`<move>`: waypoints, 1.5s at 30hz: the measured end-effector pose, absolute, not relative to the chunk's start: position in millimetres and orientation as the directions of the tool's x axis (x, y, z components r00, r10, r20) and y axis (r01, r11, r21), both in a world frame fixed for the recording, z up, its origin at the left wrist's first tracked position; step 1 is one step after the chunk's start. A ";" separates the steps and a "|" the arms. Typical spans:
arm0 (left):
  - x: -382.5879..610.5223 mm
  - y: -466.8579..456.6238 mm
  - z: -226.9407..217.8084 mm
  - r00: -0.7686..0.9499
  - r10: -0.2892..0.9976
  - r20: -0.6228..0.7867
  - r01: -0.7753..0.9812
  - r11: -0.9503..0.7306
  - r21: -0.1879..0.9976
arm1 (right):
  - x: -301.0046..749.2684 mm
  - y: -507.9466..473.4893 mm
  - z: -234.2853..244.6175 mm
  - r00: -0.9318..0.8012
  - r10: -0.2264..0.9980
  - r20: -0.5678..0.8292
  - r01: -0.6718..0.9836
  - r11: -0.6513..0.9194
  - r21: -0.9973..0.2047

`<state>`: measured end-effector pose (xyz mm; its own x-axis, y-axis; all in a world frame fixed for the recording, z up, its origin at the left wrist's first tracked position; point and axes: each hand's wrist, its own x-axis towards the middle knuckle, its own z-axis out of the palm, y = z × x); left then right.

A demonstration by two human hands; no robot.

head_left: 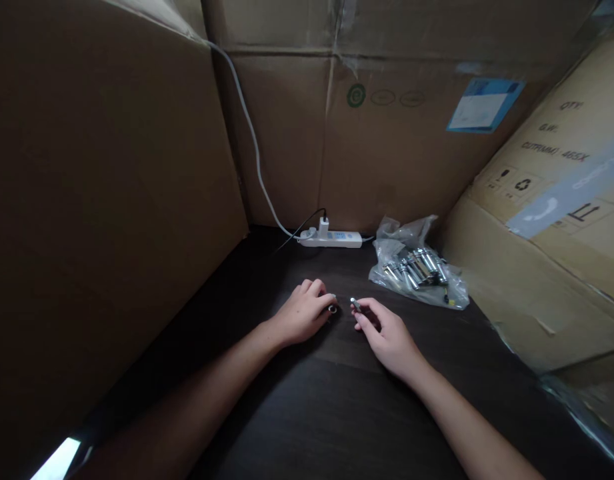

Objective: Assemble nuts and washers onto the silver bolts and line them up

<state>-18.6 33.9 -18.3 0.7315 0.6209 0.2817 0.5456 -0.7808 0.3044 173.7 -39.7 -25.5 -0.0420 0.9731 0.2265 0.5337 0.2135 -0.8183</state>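
Note:
My left hand (303, 312) is closed near the middle of the dark table, its thumb and fingers pinching a small metal ring (333, 309) that looks like a washer or nut. Across a narrow gap, my right hand (389, 335) pinches a short, shiny metal bolt (355, 304) between thumb and fingertips, pointing up and to the left. The two metal pieces are apart. Fingers cover part of each. Behind my right hand lies a clear plastic bag (387, 248) with several shiny metal bolts (411, 268) in it.
At the back of the table (327, 407) sits a white power strip (337, 243) with a plugged-in adapter (323, 227) and cables. Cardboard walls (281, 153) stand behind and on both sides. A bright object (57, 460) shows at the lower left.

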 end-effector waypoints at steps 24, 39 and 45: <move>-18.3 18.3 8.3 0.667 0.583 0.464 0.467 -0.812 0.350 | 162.4 -48.4 -17.0 -0.159 0.955 0.248 0.611 0.293 -0.736; -17.4 14.7 9.9 0.725 0.552 0.413 0.442 -0.832 0.336 | 161.6 -46.1 -18.6 -0.075 0.979 0.187 0.433 0.201 -0.879; -16.7 15.1 8.1 0.740 0.525 0.421 0.400 -0.846 0.351 | 162.2 -45.4 -20.1 -0.064 0.979 0.193 0.432 0.202 -0.879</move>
<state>-16.7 15.1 8.1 0.7399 0.5245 0.4212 0.4001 -0.8465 0.3513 162.2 -45.4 -20.1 -0.0642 0.9791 0.1931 0.4318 0.2017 -0.8791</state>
